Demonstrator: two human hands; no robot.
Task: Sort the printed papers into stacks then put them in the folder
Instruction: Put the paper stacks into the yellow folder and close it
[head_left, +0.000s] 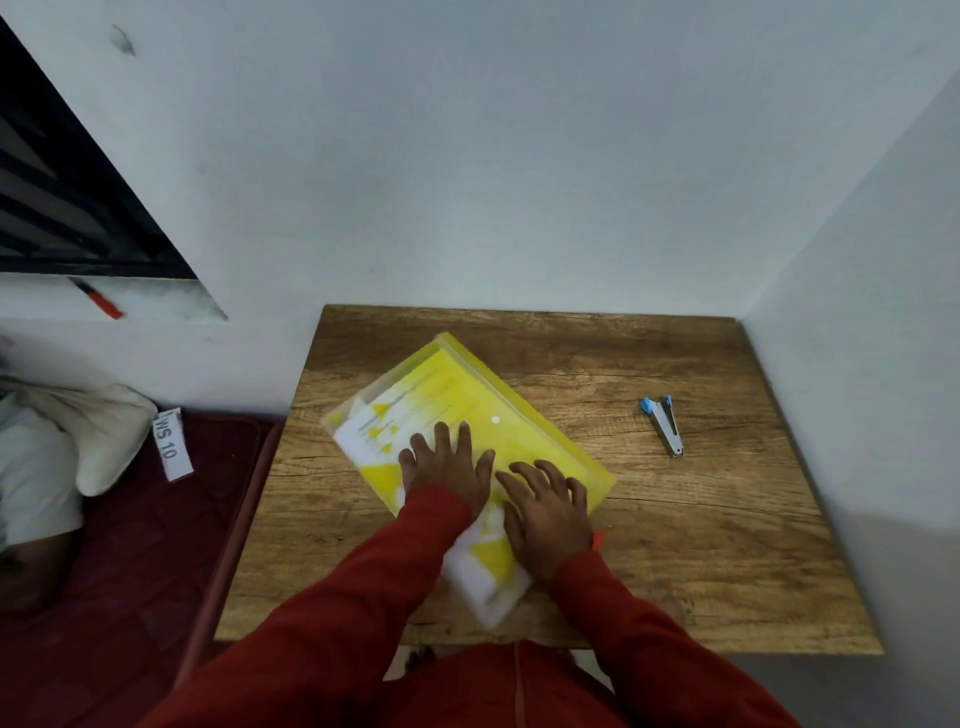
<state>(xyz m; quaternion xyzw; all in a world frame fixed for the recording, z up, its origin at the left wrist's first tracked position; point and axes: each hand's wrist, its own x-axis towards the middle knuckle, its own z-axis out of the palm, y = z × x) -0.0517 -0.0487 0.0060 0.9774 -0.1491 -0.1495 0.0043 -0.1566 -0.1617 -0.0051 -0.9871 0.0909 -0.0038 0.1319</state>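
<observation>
Head view: left hand (448, 464) flat, fingers spread, pinning the yellow folder (524, 431) mid-table (675, 545). Right hand (545, 512) presses loosely, grasping nothing, likely pushing the papers (485, 577) in; they poke out the near end.

One yellow folder (467, 410), one stapler (666, 425), one table (701, 545), two hands.

A translucent yellow plastic folder (483, 410) with a white snap button is laid diagonally on the wooden table. A stack of white printed papers (488, 571) is tucked partly inside it; printed lines are seen through the plastic, while the near end of the sheets is left protruding toward the table's front edge.
</observation>
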